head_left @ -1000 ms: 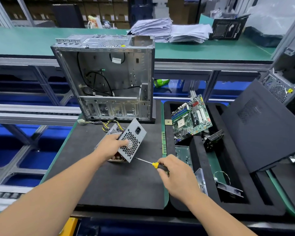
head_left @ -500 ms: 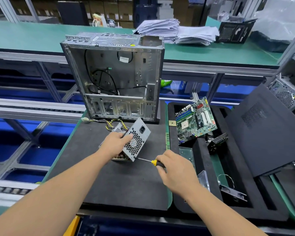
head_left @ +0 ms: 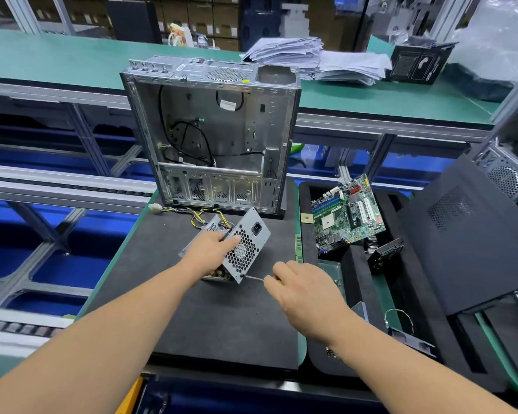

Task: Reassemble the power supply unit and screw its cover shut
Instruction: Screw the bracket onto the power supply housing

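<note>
The grey power supply unit point(head_left: 247, 245) stands tilted on the black foam mat point(head_left: 222, 318), its perforated fan face toward me and its wires trailing back to the left. My left hand point(head_left: 208, 252) grips the unit's upper left side, fingers curled over the grille edge. My right hand point(head_left: 304, 289) holds a small screwdriver point(head_left: 253, 278); only the thin shaft shows, the handle is hidden in my fingers. The shaft's tip meets the unit's lower front corner.
An empty open computer case point(head_left: 213, 135) stands behind the unit. To the right, a black foam tray point(head_left: 353, 264) holds a motherboard point(head_left: 347, 215) and small parts. A black side panel point(head_left: 473, 234) leans at far right. Paper stacks point(head_left: 311, 59) lie on the rear green bench.
My right hand has moved the screwdriver left until its tip reaches the unit's lower corner, and the yellow handle is now covered. The view shifted so the scene sits further right.
</note>
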